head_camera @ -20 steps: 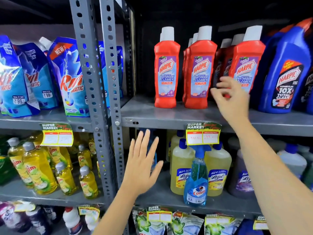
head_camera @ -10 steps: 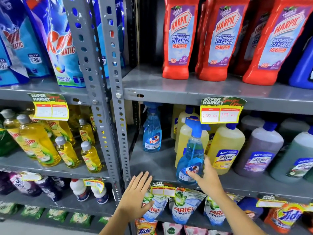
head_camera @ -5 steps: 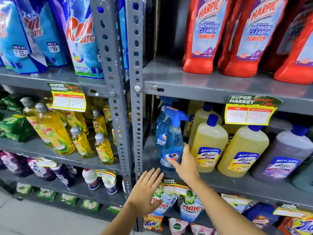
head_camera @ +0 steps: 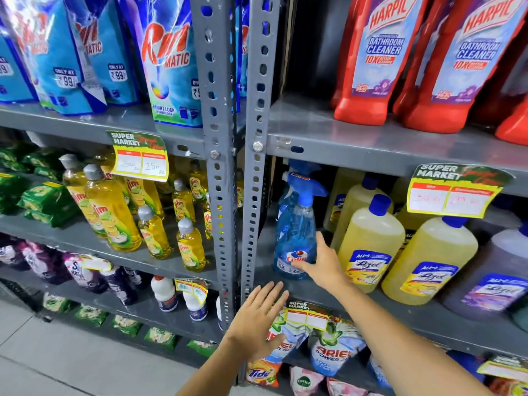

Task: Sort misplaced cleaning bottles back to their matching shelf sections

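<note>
A blue Colin spray bottle [head_camera: 295, 232] stands upright at the left end of the middle right shelf [head_camera: 400, 307], right in front of a second blue spray bottle [head_camera: 284, 195]. My right hand [head_camera: 324, 262] is on its base, thumb across the label and a finger up its right side. Just to its right stand yellow Lizol bottles [head_camera: 368, 247]. My left hand [head_camera: 257, 318] hovers open, fingers spread, in front of the shelf's front edge near the grey upright posts [head_camera: 220, 138]. It touches nothing.
Red Harpic bathroom cleaner bottles [head_camera: 368, 58] fill the shelf above. Left of the posts are yellow Vim bottles [head_camera: 111, 212] and blue Rin pouches [head_camera: 168, 67]. Ariel and Tide pouches [head_camera: 334, 352] lie below. A purple Lizol bottle [head_camera: 491, 281] stands at the far right.
My right hand came down from the Harpic shelf, took the blue spray bottle among the Lizol bottles and slid it left beside the other spray bottle. The view moved closer and lower.
</note>
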